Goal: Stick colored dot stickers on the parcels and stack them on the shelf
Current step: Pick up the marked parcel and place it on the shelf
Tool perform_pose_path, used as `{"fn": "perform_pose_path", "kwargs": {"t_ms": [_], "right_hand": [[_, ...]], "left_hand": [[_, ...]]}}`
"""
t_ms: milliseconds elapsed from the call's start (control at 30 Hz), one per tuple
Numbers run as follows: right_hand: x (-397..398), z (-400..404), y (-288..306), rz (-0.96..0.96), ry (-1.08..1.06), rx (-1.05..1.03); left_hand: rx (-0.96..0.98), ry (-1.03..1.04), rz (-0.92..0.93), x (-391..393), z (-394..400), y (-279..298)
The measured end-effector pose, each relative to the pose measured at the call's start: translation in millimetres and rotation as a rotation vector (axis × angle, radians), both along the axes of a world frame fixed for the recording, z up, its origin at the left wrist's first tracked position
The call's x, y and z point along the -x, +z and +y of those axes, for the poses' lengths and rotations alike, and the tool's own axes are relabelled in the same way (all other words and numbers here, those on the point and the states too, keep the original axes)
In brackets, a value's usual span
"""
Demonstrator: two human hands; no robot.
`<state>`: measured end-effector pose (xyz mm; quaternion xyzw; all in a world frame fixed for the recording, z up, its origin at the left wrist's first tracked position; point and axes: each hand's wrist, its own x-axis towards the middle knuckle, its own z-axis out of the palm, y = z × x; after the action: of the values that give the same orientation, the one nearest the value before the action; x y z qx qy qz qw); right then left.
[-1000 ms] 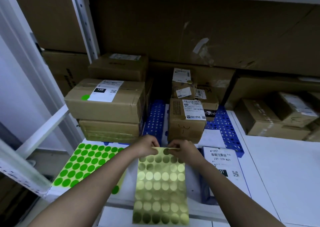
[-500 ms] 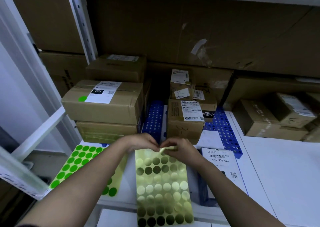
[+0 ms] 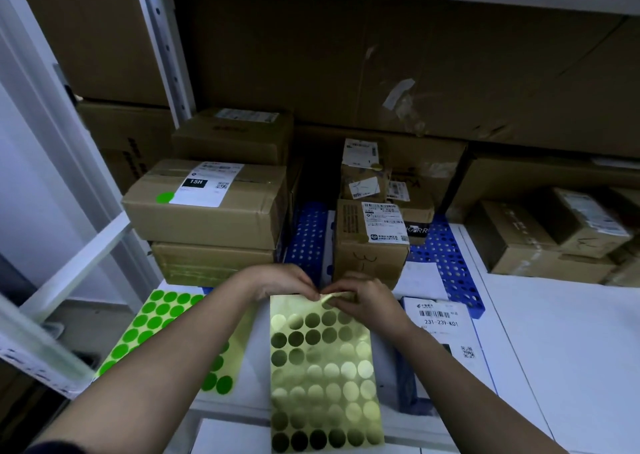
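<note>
Both the left hand (image 3: 284, 282) and right hand (image 3: 363, 298) pinch the gold sticker sheet (image 3: 323, 374) at its top edge; only the big parcel (image 3: 207, 201) near the shelf's left edge shows a green dot (image 3: 165, 197), others remain.

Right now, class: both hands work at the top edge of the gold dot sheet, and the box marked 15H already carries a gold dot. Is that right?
Not quite. The dot on the 15H box is green, not gold, as the head view shows. The rest stands: the left hand and right hand both work at the top edge of the gold dot sheet.
</note>
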<state>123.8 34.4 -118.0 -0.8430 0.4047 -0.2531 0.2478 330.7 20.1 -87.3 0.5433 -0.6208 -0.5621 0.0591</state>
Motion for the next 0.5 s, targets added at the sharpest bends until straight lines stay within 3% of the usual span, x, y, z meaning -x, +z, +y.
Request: {"fn": "perform_pose_path", "kwargs": {"t_ms": [167, 500], "right_hand": [[1.3, 0.7, -4.1, -0.033, -0.003, 0.091], [2.8, 0.5, -4.3, -0.083, -0.065, 0.021]], "left_hand": [[-0.023, 0.046, 0.047, -0.2, -1.2, -0.5], [-0.034, 0.058, 0.054, 2.2, -5.0, -1.1]]}}
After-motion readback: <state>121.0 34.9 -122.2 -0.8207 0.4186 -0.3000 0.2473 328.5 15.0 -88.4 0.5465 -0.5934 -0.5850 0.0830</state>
